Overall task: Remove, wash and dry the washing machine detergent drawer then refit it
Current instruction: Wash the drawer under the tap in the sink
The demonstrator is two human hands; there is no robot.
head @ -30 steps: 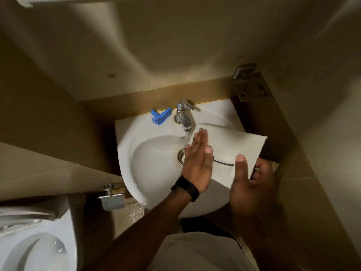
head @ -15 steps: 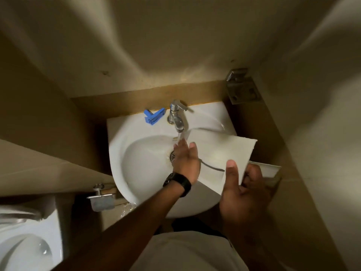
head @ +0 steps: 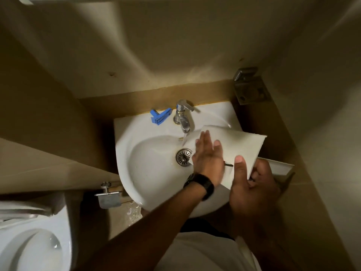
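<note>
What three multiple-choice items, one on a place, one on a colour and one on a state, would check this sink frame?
1. Where does the blue plastic part lie?
A. In the basin by the drain
B. On the sink rim, left of the tap
C. In the toilet bowl

2. What colour is the detergent drawer?
A. White
B. Black
C. Red

3. What is the left hand doing?
A. Turning the tap handle
B. Hanging idle beside the sink
C. Lying flat with straight fingers on the drawer

Answers:
1 B: it sits on the back rim beside the tap.
2 A: the broad face over the basin is white.
3 C: its fingers spread on the drawer face, while the right hand grips the drawer's near edge, thumb on top.
</note>
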